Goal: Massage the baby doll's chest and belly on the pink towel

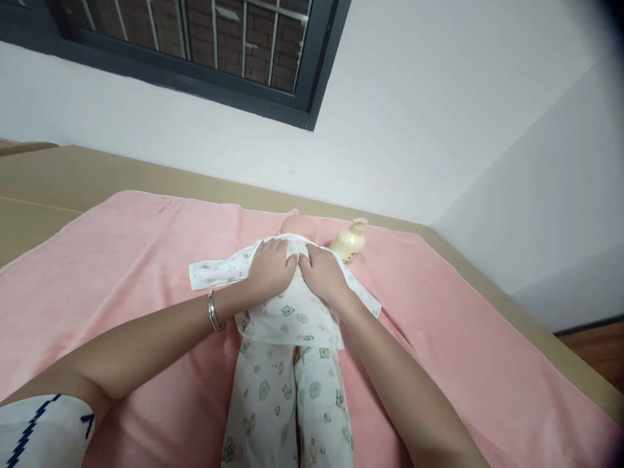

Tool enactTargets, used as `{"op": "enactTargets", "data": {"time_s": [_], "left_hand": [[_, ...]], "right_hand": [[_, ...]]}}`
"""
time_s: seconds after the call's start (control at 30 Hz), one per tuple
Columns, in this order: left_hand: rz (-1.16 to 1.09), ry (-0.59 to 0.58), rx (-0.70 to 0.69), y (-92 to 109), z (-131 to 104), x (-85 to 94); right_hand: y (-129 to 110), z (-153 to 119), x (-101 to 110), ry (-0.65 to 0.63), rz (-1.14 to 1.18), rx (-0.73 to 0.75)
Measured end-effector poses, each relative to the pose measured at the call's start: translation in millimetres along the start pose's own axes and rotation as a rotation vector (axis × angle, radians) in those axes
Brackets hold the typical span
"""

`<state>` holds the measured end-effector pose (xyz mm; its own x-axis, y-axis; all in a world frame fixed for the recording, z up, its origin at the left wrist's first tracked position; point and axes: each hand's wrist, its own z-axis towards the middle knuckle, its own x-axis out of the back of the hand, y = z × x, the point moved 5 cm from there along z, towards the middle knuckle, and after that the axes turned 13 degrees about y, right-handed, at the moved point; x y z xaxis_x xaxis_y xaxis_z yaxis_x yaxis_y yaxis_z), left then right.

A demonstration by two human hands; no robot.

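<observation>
A doll-like figure lies on its back, dressed in a white long-sleeved top (292, 318) and matching trousers (266, 396) printed with small green and pink figures. Only the rounded, skin-toned head (298, 226) shows past the collar; whether it is a doll I cannot tell for sure. My left hand (273, 266) rests flat on the left side of the chest, fingers stretched towards the shoulder. On the other side my right hand (322, 272) lies flat in the same way. Both thumbs nearly meet at the middle of the chest. Neither hand grips anything.
A pale yellow pump bottle (349, 243) stands just right of the head. Beneath everything a pink blanket (146, 260) covers most of a wooden surface (121, 169). Behind are a white wall (390, 130) and a dark-framed window (312, 97) with bars.
</observation>
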<state>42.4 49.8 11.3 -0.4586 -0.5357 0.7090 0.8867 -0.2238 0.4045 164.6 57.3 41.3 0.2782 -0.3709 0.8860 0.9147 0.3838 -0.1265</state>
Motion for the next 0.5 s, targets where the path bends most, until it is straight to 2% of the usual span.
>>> {"op": "enactTargets", "data": {"time_s": [0.5], "left_hand": [[0.010,0.004,0.027,0.7,2.4,3.4]], "right_hand": [[2.5,0.3,-2.3,0.047,-0.040,-0.053]]}}
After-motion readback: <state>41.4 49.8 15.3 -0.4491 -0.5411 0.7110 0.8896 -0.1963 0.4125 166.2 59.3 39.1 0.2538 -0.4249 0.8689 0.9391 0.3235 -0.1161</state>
